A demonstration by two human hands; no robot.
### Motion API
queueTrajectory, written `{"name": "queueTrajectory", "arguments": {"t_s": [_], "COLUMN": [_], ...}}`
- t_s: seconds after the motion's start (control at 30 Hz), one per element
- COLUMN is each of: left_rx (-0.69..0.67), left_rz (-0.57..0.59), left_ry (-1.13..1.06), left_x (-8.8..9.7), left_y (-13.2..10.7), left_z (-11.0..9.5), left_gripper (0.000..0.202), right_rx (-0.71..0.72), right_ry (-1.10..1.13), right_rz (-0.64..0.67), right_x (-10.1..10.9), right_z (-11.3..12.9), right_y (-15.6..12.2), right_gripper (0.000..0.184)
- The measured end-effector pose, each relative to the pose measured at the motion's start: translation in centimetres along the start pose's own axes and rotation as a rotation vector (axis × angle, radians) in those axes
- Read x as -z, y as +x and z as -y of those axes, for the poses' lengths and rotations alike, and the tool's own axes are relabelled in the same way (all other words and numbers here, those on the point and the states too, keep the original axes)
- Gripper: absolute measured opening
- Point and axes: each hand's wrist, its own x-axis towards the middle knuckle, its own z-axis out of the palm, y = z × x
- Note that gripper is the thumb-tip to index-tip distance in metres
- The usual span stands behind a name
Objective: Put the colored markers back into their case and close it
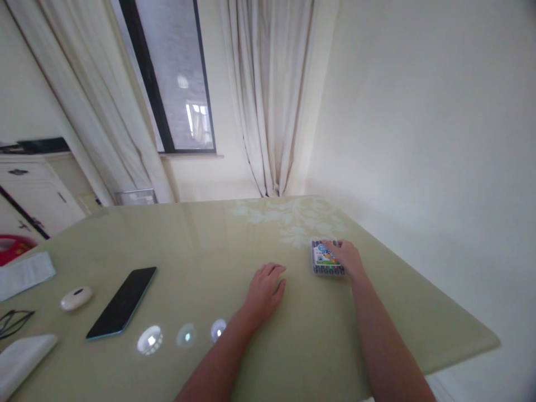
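Observation:
My left hand [264, 290] lies flat on the pale green glass table [201, 240], fingers stretched out, holding nothing. To its right, my right hand [348, 258] rests on a small colourful pack of pens or crayons [324, 258], its fingers over the pack's right and far edges. The pack lies flat near the table's right side, beside a white floral print [293, 219] in the glass.
A black phone [123, 301] lies left of centre, with a white oval case [76, 297] further left. Folded glasses [12, 322], a white cloth [23, 273] and a white object [20, 357] sit at the left edge. The wall is close on the right.

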Motion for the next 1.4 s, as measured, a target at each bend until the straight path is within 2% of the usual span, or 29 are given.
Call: {"name": "queueTrajectory", "arguments": {"t_s": [0.07, 0.2, 0.27, 0.43, 0.57, 0.7, 0.77, 0.83, 0.9, 1.0, 1.07, 1.1, 1.17, 1.4], "left_rx": [-0.001, 0.01, 0.015, 0.027, 0.042, 0.049, 0.045, 0.034, 0.014, -0.021, -0.031, -0.031, -0.027, -0.041], "left_rz": [0.009, 0.029, 0.037, 0.075, 0.084, 0.09, 0.094, 0.093, 0.093, 0.105, 0.123, 0.13, 0.135, 0.139], "left_ry": [0.009, 0.005, 0.0, 0.002, 0.007, 0.0, 0.002, 0.005, 0.007, -0.008, -0.028, -0.037, -0.048, -0.075], "left_x": [0.0, 0.0, 0.0, 0.0, 0.1, 0.2, 0.1, -0.1, -0.3, -0.7, -1.0, -1.1, -1.3, -1.2], "left_y": [-0.1, 0.0, 0.0, 0.1, 0.0, 0.1, 0.2, 0.2, 0.2, 0.2, 0.2, 0.2, 0.2, 0.4], "left_z": [-0.1, -0.2, -0.3, -0.5, -0.6, -0.7, -0.6, -0.5, -0.4, -0.2, -0.1, 0.0, 0.1, -0.4], "left_gripper": [0.034, 0.032, 0.032, 0.032, 0.032, 0.031, 0.031, 0.032, 0.035, 0.042, 0.046, 0.047, 0.048, 0.045], "right_rx": [0.05, 0.095, 0.115, 0.245, 0.243, 0.225, 0.297, 0.421, 0.568, 0.778, 0.913, 0.96, 0.996, 0.985], "right_ry": [-0.047, -0.092, -0.11, -0.268, -0.344, -0.332, -0.256, -0.087, 0.162, 0.501, 0.548, 0.553, 0.548, 0.498], "right_rz": [-0.009, -0.173, -0.214, -0.166, -0.149, -0.196, -0.228, -0.227, -0.159, 0.123, 0.345, 0.407, 0.457, 0.434], "right_x": [-0.1, -0.6, -1.0, -2.3, -2.7, -2.9, -3.3, -4.0, -5.0, -6.4, -6.9, -7.0, -7.0, -6.0], "right_z": [-0.5, -0.5, 0.0, 2.2, 2.4, 1.8, 2.3, 3.6, 5.4, 8.3, 9.6, 10.0, 10.3, 10.1], "right_y": [0.4, 0.4, -0.1, -2.6, -3.5, -2.9, -2.8, -3.4, -5.0, -8.5, -10.6, -11.4, -12.1, -11.5], "right_gripper": [0.049, 0.056, 0.056, 0.05, 0.042, 0.039, 0.037, 0.034, 0.033, 0.036, 0.037, 0.041, 0.046, 0.048]}}
